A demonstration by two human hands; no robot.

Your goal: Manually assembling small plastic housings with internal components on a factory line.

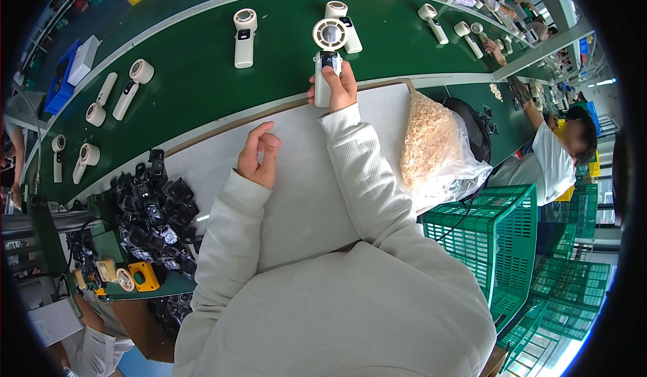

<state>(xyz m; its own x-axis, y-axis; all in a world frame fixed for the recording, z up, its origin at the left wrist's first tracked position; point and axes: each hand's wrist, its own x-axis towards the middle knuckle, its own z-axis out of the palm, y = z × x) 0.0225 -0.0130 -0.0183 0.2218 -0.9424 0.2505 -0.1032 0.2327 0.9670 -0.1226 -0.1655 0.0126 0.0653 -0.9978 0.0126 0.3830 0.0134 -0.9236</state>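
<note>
We wear a cream-white sweatshirt, soft and thick, plain with no print or marking that we can see. Sleeves long and loose, creased in broad folds along both forearms. Each sleeve ends in a ribbed cuff, snug at the wrist, the same cream as the rest. Left hand (259, 156) bare, no glove, no ring or watch visible. Right hand (335, 84) bare as well; nails look short and unpainted. Fabric over chest and shoulders fills the lower part of the view, smooth, slightly fleecy, with one seam line where sleeve meets body.
</note>
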